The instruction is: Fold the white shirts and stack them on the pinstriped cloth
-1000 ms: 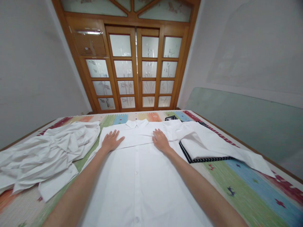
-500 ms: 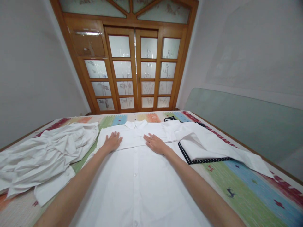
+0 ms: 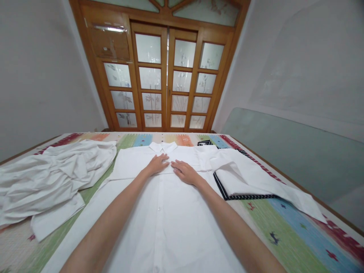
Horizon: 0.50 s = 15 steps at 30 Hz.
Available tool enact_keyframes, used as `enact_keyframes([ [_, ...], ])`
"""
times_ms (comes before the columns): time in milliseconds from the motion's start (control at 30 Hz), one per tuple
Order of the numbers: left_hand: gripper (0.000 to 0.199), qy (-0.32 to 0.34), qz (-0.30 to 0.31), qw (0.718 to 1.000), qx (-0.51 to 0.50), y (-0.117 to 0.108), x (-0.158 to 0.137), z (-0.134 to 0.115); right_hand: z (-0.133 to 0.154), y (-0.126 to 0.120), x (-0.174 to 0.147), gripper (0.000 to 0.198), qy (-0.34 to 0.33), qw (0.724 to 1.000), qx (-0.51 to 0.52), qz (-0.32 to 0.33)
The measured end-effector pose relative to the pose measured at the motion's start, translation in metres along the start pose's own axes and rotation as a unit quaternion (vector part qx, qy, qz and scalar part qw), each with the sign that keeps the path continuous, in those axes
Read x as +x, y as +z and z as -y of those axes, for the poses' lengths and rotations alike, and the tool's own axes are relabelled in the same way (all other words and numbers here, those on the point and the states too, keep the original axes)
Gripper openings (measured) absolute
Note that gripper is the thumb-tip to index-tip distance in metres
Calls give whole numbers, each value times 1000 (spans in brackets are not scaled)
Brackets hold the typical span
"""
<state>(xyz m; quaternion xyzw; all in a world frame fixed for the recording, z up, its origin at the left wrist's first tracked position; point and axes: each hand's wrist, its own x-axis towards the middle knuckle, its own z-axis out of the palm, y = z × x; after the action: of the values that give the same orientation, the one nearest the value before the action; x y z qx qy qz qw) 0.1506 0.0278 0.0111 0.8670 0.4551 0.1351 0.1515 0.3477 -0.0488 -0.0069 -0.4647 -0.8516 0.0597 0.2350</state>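
Observation:
A white button-up shirt [image 3: 182, 204] lies spread out, front side up, its collar [image 3: 163, 147] pointing away from me and its button strip running down the middle. Across its chest lies a flat band of white cloth. My left hand [image 3: 158, 163] rests on that band just below the collar, fingers stretched out. Close beside it, my right hand [image 3: 184, 171] lies flat on the cloth near the band's lower edge. Neither hand grips anything.
A crumpled white garment [image 3: 65, 170] lies to the left. To the right, folded white cloth [image 3: 241, 176] sits over a black piece with white marks. Beneath everything is a colourful patterned cover [image 3: 273, 216]. Wooden glazed doors [image 3: 167, 76] stand beyond.
My left hand has slid right across the shirt's chest, toward the middle and close to my right hand. My right hand stays in nearly the same place. The view has shifted slightly.

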Motion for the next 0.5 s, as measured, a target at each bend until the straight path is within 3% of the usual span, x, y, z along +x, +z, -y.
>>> enact_keyframes([
  [167, 45, 21, -15, 1000, -15, -2, 2, 7, -1, 1, 1, 46, 24, 1000, 13, -8],
  [300, 48, 23, -19, 999, 13, 1, 2, 10, 3, 1, 0, 56, 81, 995, -51, -1],
  [400, 51, -6, -24, 998, 55, 0, -1, 16, 6, 0, 0, 61, 135, 985, -104, 10],
  [500, 51, -50, -34, 994, 94, -6, -6, 27, 7, -1, -1, 55, 124, 985, -120, 33],
])
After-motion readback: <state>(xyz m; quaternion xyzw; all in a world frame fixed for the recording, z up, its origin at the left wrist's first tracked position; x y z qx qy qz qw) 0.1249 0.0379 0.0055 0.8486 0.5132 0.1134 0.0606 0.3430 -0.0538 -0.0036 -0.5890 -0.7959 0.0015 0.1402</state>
